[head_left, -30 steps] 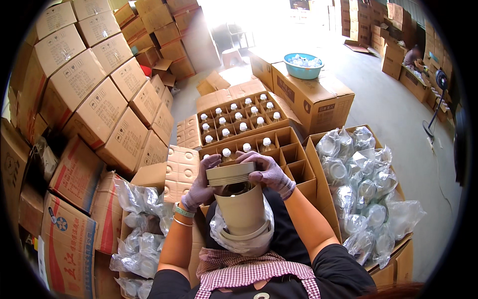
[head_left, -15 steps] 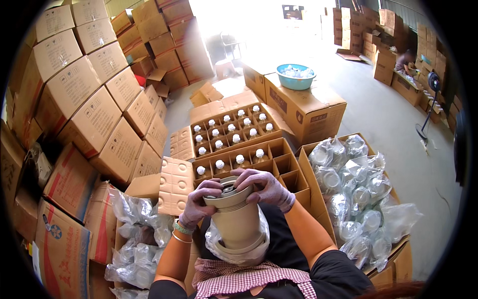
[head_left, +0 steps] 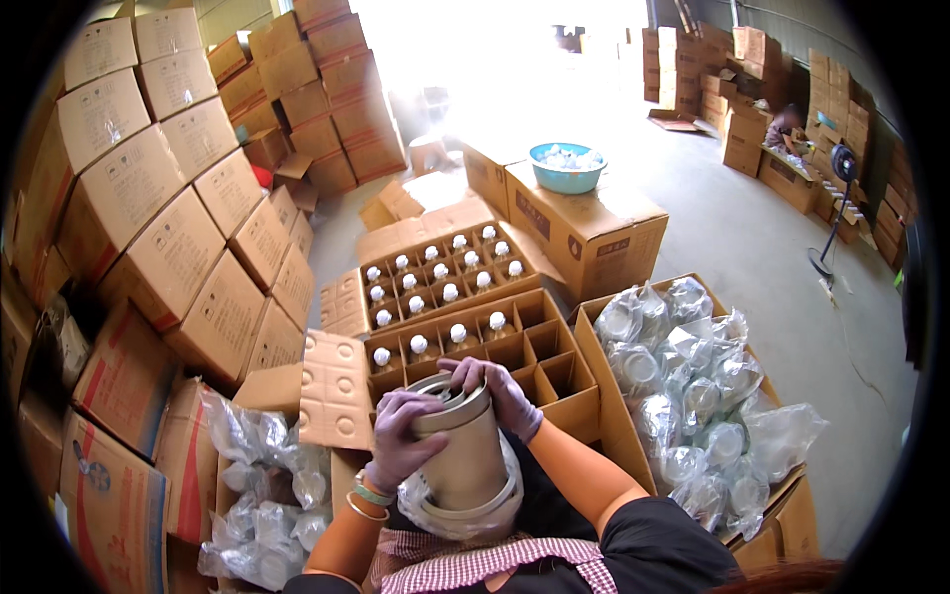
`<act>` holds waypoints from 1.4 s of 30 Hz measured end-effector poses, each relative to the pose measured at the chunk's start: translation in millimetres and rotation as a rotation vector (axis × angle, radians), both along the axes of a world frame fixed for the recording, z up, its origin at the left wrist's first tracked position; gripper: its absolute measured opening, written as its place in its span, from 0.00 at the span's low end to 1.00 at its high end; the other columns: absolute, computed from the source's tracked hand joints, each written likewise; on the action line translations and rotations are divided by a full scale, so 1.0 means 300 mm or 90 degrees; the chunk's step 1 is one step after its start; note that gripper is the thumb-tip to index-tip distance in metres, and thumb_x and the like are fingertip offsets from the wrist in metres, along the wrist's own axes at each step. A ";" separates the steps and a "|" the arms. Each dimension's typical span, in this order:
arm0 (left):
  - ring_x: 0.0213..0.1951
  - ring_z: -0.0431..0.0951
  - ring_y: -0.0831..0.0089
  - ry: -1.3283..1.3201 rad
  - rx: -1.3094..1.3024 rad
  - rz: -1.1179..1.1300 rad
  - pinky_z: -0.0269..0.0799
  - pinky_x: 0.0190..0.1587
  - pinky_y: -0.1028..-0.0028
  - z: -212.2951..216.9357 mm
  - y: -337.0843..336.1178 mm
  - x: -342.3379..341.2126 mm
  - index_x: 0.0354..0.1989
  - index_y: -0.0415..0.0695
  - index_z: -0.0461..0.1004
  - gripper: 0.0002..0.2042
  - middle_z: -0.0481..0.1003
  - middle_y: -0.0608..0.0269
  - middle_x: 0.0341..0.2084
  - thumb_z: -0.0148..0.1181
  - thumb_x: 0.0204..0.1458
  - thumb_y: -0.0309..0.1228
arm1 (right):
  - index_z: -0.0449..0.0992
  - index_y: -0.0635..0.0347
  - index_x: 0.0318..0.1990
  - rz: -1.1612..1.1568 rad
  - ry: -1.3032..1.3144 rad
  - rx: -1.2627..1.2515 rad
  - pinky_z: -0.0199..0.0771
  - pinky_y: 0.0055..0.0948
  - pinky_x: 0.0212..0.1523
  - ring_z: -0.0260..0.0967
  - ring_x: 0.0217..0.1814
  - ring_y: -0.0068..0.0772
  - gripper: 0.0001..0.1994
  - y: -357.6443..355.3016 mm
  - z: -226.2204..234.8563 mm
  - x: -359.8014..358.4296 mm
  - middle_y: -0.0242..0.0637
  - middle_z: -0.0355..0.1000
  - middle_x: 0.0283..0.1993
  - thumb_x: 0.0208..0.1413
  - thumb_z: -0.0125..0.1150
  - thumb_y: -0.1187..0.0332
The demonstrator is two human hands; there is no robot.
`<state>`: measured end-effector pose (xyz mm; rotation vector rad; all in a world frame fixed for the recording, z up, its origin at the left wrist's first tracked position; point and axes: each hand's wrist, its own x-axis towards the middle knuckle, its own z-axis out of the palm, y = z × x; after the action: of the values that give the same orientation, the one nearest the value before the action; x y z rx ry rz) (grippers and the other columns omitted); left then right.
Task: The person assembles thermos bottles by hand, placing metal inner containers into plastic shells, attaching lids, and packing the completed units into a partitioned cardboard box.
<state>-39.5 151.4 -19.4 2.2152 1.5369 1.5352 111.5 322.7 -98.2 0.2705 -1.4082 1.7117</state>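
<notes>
- Both hands, in pale purple gloves, close around the top of a tan tube (head_left: 465, 460) held upright against the person's lap.
- The left hand (head_left: 401, 436) wraps the near side of the tube's rim, fingers curled narrow; green and gold bracelets sit at that wrist.
- The right hand (head_left: 500, 391) cups over the far side of the lid (head_left: 440, 391), a tan ring with a dark centre.
- To seat a lid like this well, I judge both hands should press evenly around the rim and keep the tube upright, so the lid does not tilt or jam.
- A clear plastic bag (head_left: 450, 515) is bunched round the tube's base.
- Just beyond the hands stands an open divided carton (head_left: 515, 346), with white-capped bottles in its far cells and empty cells near.
- A second carton (head_left: 435, 267) behind it is full of bottles.
- To the right, a box (head_left: 594, 337) holds bagged jars; more bags lie at the left.
- Hidden: the tube's contents, its base inside the bag, and whether the lid is fully down.
- A person far right is too small to make out.
</notes>
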 end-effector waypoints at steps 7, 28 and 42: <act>0.48 0.75 0.51 0.214 -0.016 0.264 0.65 0.57 0.56 0.078 0.018 0.212 0.42 0.45 0.78 0.22 0.75 0.54 0.39 0.59 0.58 0.53 | 0.72 0.53 0.27 0.446 0.090 -0.402 0.48 0.52 0.79 0.54 0.77 0.52 0.21 0.026 -0.076 -0.142 0.43 0.76 0.48 0.71 0.50 0.52; 0.31 0.74 0.72 -0.606 -0.152 -0.276 0.64 0.69 0.55 -0.086 0.242 -0.011 0.18 0.41 0.69 0.25 0.72 0.63 0.20 0.55 0.65 0.46 | 0.72 0.58 0.30 -0.776 -0.392 0.385 0.68 0.48 0.48 0.69 0.42 0.48 0.19 -0.361 0.334 0.094 0.41 0.68 0.35 0.42 0.79 0.59; 0.24 0.66 0.70 -0.285 -0.073 -0.101 0.68 0.35 0.68 -0.002 0.127 0.058 0.19 0.41 0.68 0.15 0.67 0.64 0.19 0.68 0.53 0.27 | 0.66 0.55 0.28 -0.175 -0.202 -0.090 0.60 0.25 0.40 0.55 0.37 0.20 0.26 -0.159 0.153 0.193 0.24 0.60 0.30 0.49 0.79 0.49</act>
<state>-22.2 189.5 -19.8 1.7273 1.2484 1.6943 169.3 275.1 -52.4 -0.2727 -1.4614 1.6605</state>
